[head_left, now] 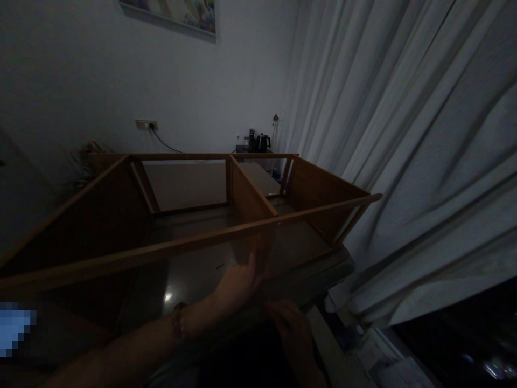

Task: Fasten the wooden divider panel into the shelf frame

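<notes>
A brown wooden shelf frame [194, 245] lies open side up on a dark glossy table [189, 280]. A middle divider [248, 196] splits it into two bays. My left hand [238, 283] reaches in from the lower left with a bracelet on its wrist. Its thumb and fingers close on the near lower end of the divider, under the front rail. My right hand [288, 323] hangs lower, just off the table's near edge. It is very dark and touches nothing I can make out.
White curtains [404, 161] hang close on the right. A kettle [262, 141] stands on a small stand by the far wall, and a wall socket [146, 125] has a cable plugged in. A framed picture [177, 13] hangs at the top. The room is dim.
</notes>
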The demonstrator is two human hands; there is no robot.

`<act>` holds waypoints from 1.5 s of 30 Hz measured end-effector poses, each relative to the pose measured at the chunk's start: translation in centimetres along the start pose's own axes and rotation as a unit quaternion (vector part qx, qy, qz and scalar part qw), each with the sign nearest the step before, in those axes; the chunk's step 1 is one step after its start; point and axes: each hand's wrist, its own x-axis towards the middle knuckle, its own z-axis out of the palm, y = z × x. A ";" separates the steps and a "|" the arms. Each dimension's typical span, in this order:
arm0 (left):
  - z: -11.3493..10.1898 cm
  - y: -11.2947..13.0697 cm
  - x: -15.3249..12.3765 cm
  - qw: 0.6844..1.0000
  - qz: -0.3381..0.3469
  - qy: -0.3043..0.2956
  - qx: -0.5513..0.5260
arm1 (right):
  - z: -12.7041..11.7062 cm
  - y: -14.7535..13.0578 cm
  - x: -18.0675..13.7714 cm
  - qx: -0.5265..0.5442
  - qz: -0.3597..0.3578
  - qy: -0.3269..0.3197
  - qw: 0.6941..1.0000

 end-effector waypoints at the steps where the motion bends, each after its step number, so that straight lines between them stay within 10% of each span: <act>1: 0.0 0.0 0.0 1.000 -0.003 -0.002 0.002 | -0.1 0.0 0.1 -0.003 0.006 -0.013 1.000; 21: -0.5 0.2 -0.2 1.000 0.005 -0.009 -0.004 | -2.4 -1.5 1.0 -0.014 -0.012 -0.187 0.982; 36: 0.2 -0.3 -0.1 1.000 -0.003 0.000 -0.009 | -0.6 -0.5 0.3 0.055 0.113 -0.122 0.985; 45: -0.7 0.1 -0.3 0.999 0.005 -0.008 -0.034 | -1.3 -0.3 0.5 0.025 0.014 -0.139 0.990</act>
